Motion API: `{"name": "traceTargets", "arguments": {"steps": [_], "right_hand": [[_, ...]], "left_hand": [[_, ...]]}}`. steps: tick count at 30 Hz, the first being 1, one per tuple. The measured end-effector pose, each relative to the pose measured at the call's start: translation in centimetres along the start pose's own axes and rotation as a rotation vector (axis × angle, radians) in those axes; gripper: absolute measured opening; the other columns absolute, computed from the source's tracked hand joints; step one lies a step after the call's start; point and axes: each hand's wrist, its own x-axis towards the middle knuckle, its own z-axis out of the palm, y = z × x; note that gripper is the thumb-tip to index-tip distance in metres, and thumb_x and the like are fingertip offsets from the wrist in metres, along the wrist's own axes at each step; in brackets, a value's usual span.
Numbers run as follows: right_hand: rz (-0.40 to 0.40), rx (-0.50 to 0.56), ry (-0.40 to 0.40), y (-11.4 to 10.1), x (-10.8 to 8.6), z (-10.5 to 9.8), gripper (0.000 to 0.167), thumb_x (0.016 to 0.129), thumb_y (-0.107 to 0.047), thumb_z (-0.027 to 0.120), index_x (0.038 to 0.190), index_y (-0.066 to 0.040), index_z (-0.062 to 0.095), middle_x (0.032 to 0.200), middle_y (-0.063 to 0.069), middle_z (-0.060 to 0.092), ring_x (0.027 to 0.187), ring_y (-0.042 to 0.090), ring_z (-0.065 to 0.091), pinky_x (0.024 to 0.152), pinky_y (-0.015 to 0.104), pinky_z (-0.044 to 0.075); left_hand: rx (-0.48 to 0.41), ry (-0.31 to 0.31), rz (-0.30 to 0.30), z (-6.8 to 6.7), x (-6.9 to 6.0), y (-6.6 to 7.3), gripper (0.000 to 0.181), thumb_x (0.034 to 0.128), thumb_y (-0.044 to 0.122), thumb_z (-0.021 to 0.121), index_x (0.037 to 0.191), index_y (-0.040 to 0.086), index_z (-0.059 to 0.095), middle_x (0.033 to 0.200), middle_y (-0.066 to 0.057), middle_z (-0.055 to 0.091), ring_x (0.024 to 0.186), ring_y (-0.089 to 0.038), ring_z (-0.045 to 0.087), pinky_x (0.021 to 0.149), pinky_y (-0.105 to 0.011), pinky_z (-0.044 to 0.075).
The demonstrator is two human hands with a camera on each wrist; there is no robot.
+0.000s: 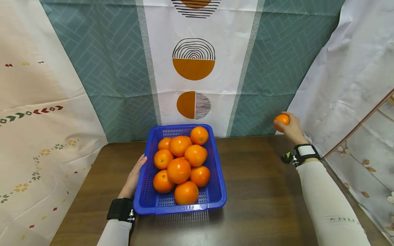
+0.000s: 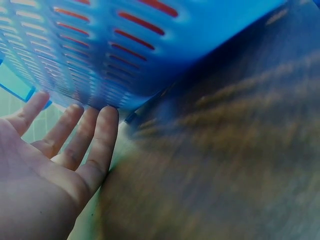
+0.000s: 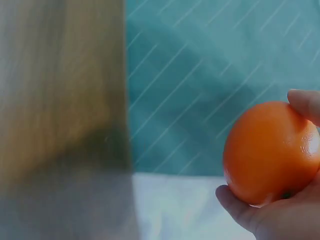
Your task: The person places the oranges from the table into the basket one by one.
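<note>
A blue plastic basket (image 1: pixel 219 177) with slotted walls stands on the brown table and bears several oranges (image 1: pixel 179 170), heaped in its middle. My left hand (image 1: pixel 134 177) lies along the basket's left side; in the left wrist view the fingertips (image 2: pixel 108 116) touch the slotted wall, fingers fairly straight. Far to the right, near the table's back edge, my right hand (image 1: pixel 293 129) grips a single orange (image 1: pixel 281 122). The right wrist view has that orange (image 3: pixel 270 155) between thumb and fingers, the palm partly out of frame.
Behind the table (image 1: pixel 252 177) hangs a green and white cloth (image 1: pixel 123 68) with printed circles. Patterned white cloths cover the left side (image 1: pixel 37 143) and the right side (image 1: pixel 357 78). The right forearm reaches along the table's right edge.
</note>
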Motion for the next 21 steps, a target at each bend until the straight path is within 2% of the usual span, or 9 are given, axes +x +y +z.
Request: {"name": "traceTargets", "arguments": {"steps": [3, 9, 16, 21], "right_hand": [[-0.028, 0.016, -0.027, -2.0, -0.1, 0.2, 0.067, 0.105, -0.033, 0.06, 0.157, 0.001, 0.035, 0.15, 0.036, 0.028, 0.127, 0.049, 0.036, 0.095, 0.051, 0.04], [-0.129, 0.016, -0.086, -5.3, -0.8, 0.5, 0.064, 0.104, -0.031, 0.064, 0.156, -0.003, 0.04, 0.146, 0.033, 0.035, 0.117, 0.043, 0.045, 0.087, 0.042, 0.042], [-0.249, 0.039, -0.252, -10.5, -2.2, 1.7, 0.057, 0.104, -0.022, 0.065, 0.154, -0.005, 0.042, 0.148, 0.027, 0.039, 0.122, 0.042, 0.047, 0.097, 0.053, 0.042], [-0.334, 0.058, -0.356, -13.6, -3.1, 3.1, 0.055, 0.104, -0.019, 0.066, 0.153, -0.009, 0.045, 0.148, 0.022, 0.04, 0.122, 0.041, 0.048, 0.097, 0.054, 0.044]], "left_hand": [[-0.016, -0.002, -0.008, 0.1, 0.0, 0.0, 0.06, 0.1122, 0.053, 0.029, 0.165, 0.027, 0.013, 0.156, -0.006, 0.034, 0.127, -0.016, 0.054, 0.1, -0.037, 0.051], [-0.018, -0.014, 0.001, 0.1, 0.1, 0.1, 0.059, 0.1124, 0.053, 0.028, 0.164, 0.028, 0.015, 0.155, -0.005, 0.037, 0.128, -0.017, 0.055, 0.101, -0.038, 0.052], [-0.024, -0.032, 0.016, 0.0, 0.1, 0.1, 0.059, 0.1127, 0.052, 0.027, 0.165, 0.027, 0.014, 0.158, -0.007, 0.033, 0.129, -0.018, 0.053, 0.102, -0.038, 0.052], [-0.025, -0.028, 0.018, -0.1, 0.0, -0.1, 0.06, 0.1124, 0.053, 0.028, 0.164, 0.027, 0.014, 0.158, -0.007, 0.033, 0.129, -0.017, 0.053, 0.101, -0.038, 0.052]]}}
